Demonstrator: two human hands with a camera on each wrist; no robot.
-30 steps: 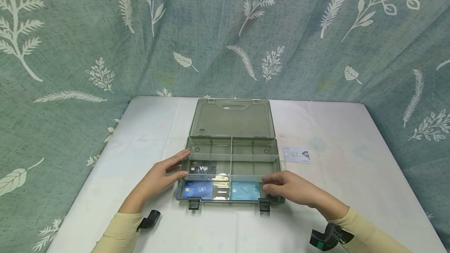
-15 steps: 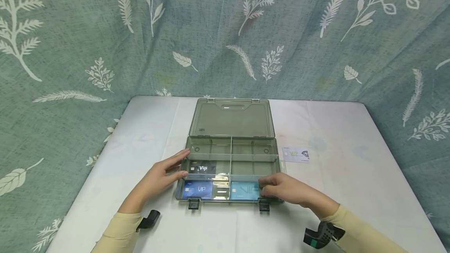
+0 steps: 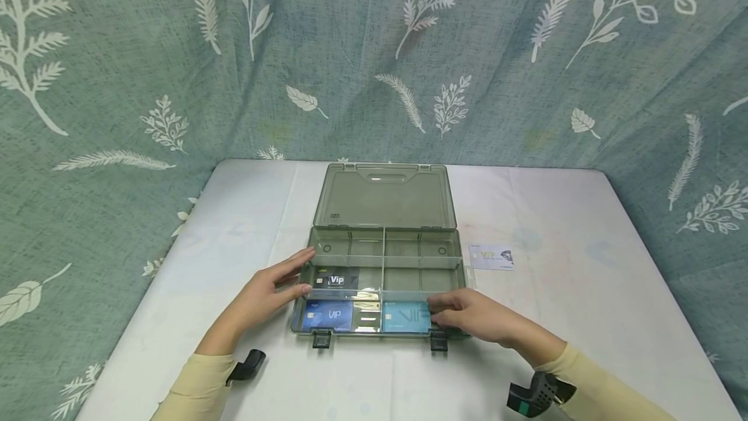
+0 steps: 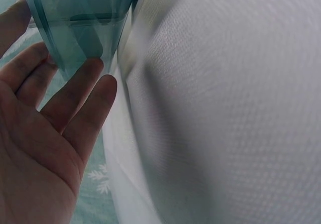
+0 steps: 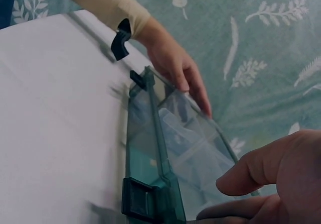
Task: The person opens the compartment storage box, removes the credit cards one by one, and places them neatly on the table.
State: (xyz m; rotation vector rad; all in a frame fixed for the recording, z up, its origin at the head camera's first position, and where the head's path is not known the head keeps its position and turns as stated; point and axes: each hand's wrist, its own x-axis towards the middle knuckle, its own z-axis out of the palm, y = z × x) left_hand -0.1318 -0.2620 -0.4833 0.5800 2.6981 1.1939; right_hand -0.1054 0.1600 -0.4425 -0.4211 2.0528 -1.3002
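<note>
A smoky-green divided plastic case (image 3: 423,276) lies with its lid (image 3: 386,197) swung back. My left hand (image 3: 274,288) rests along its left wall with fingers extended, the fingertips against the side in the left wrist view. My right hand (image 3: 473,314) reaches over the front right compartment, its fingertips at the right end of a light-blue VIP card (image 3: 403,318). In the right wrist view the thumb (image 5: 241,179) stands apart from the fingers. A dark-blue VIP card (image 3: 327,316) lies in the front left compartment, and a black Vip card (image 3: 336,279) in the one behind it.
A pale VIP card (image 3: 491,256) lies on the white tabletop (image 3: 561,252) right of the case. Two black latches (image 3: 321,339) hang at the case's front edge. Gold cards (image 3: 367,317) show beside the blue and black ones. A leaf-patterned cloth (image 3: 362,51) surrounds the table.
My right hand has shifted slightly left, bringing its fingertips to the right end of the light-blue card. The left hand and the case have stayed put.
</note>
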